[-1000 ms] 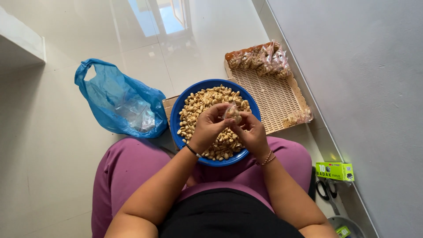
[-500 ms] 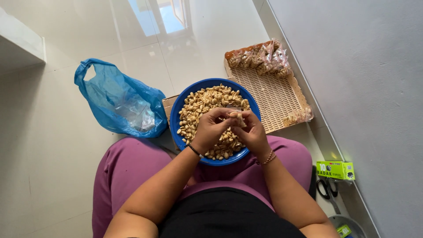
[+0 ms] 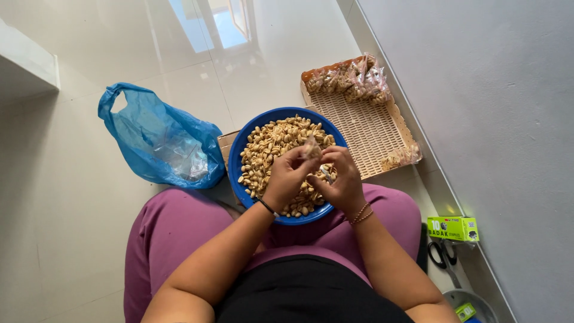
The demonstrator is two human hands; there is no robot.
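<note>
Left hand [image 3: 289, 173] and right hand [image 3: 341, 179] meet over the blue bowl [image 3: 242, 149] of peanuts [image 3: 269, 149], fingers pinched together on a small clear bag [image 3: 311, 147]. Beside the bowl: a wicker tray [image 3: 365, 128], a blue plastic bag [image 3: 158, 140] on the floor.

Blue bowl [image 3: 239, 157], tan peanuts [image 3: 269, 149], blue plastic bag [image 3: 158, 140], beige woven tray [image 3: 373, 131], green box [image 3: 452, 228], purple trousers [image 3: 167, 239]

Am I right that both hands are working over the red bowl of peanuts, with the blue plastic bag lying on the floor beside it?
Not quite: the head view shows the bowl is blue, not red. Otherwise yes: the left hand and right hand work over the peanuts, with the blue plastic bag on the floor beside it.
</note>
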